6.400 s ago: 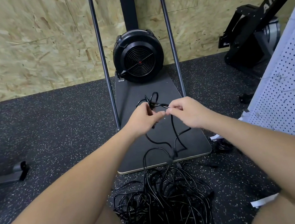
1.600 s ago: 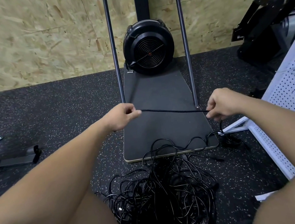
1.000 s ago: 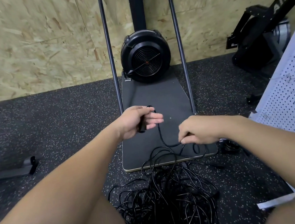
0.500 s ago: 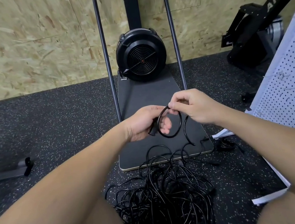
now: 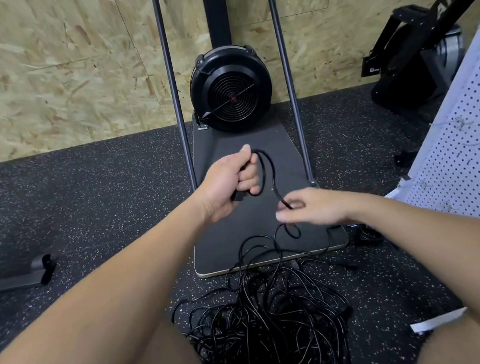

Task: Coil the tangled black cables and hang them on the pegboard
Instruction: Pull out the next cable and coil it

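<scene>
My left hand [image 5: 229, 180] grips a small loop of cable [image 5: 266, 169]; the strand slants down to my right hand [image 5: 310, 208], fingers pinching it, nearer the tangle [image 5: 267, 325] on the floor.

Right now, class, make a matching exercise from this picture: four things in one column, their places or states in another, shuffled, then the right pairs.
1. left hand
2. right hand
3. cable heap
4. pegboard

A. tangled on the floor
B. grips a small cable loop
C. leaning at the right edge
D. pinches the trailing cable

Pairs: 1-B, 2-D, 3-A, 4-C
</scene>
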{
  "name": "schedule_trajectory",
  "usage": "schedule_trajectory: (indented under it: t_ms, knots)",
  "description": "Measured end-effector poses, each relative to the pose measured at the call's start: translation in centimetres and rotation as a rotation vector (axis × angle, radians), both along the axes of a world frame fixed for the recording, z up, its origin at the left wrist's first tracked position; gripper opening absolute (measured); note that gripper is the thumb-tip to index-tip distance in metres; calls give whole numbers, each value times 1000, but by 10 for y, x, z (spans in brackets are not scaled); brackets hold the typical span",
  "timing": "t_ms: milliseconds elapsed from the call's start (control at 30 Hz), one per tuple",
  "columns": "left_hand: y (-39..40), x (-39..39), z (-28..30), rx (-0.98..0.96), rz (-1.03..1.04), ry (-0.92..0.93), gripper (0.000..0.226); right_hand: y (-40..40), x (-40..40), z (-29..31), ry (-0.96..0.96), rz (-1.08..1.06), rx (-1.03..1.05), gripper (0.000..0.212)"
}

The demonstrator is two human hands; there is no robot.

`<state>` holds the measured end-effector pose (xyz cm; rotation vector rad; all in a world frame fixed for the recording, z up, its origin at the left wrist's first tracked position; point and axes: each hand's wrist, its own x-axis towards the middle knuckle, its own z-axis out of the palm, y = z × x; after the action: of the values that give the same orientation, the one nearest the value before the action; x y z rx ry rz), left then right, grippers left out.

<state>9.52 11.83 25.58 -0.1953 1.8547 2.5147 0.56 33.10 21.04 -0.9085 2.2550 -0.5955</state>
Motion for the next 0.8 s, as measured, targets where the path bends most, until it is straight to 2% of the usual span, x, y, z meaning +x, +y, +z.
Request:
schedule_trajectory:
  t_ms: [67,133,233,367,433,533,633,733,800]
  knots:
    - [-11,-2,-4,63,35,-13,29,0,0,-13,51,113,39,40]
    - [-22,-3,-9,91,98,-16,20,0,0,-19,187,206,66,24]
    - [-30,-4,-11,82,180,-25,18,-4,6,-10,322,353,62,21]
    - [-27,-1,-11,-65,130,-36,33,-16,25,15,353,383,-180,22]
    - [-21,0,-15,-141,66,-37,34,-20,31,25,356,312,-319,21]
    - [-11,3,-21,-335,-52,-45,34,-19,29,41,332,110,-548,6]
    - [4,7,-19,-458,-221,-74,39,-14,19,48,312,-43,-671,29]
    - [8,8,-16,-509,-214,-75,49,-9,12,45,195,-111,-723,39]
    - [2,7,-17,-455,-188,-77,47,-6,8,38,271,-109,-664,42]
